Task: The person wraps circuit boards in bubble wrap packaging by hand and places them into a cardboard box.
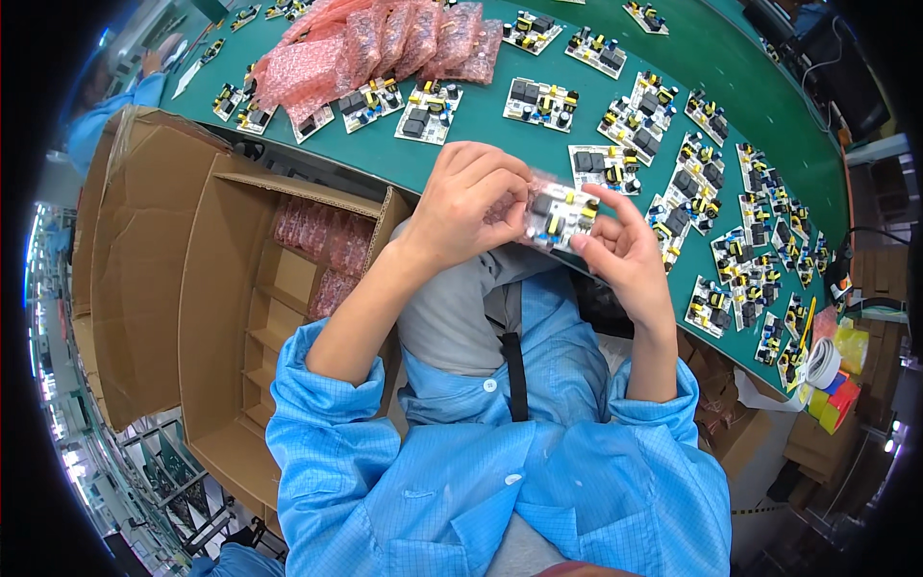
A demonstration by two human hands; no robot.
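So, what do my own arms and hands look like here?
Your left hand and right hand are ungloved, with no rings or watch that I can see. Your sleeves are light blue with a fine grid pattern, rolled up well above the wrists.

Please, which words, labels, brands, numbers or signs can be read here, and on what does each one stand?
No text can be read.
Held circuit board: blurred; any print is unreadable.
Circuit boards on the green table: any markings are too small.
Pink bubble-wrap bags and cardboard box: nothing legible.
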